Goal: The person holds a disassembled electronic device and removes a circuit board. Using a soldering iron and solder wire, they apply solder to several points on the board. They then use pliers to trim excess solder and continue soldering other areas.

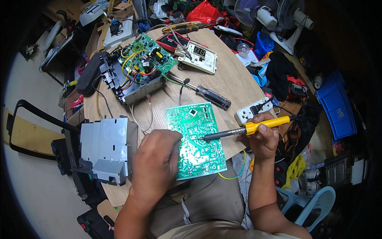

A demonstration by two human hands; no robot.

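Note:
A green circuit board [199, 159], its soldered side up, lies at the near edge of the round wooden table, partly over my lap. My left hand [156, 159] is closed at the board's left edge, its fingertips mostly hidden. My right hand [263, 137] grips the yellow handle of a soldering iron [266, 125] from the right. The iron's dark shaft points left across the board, and its tip is over the board's middle, near my left fingers. Whether the tip touches the solder points is too small to tell. A yellow-green wire [238, 175] curves out from under the board's lower right.
Behind the board are a screwdriver [213, 97], an opened control unit with wires [145, 59] and a white display panel [197, 57]. A white power strip [254, 109] sits at the table's right edge. At left stands a grey metal housing [104, 145].

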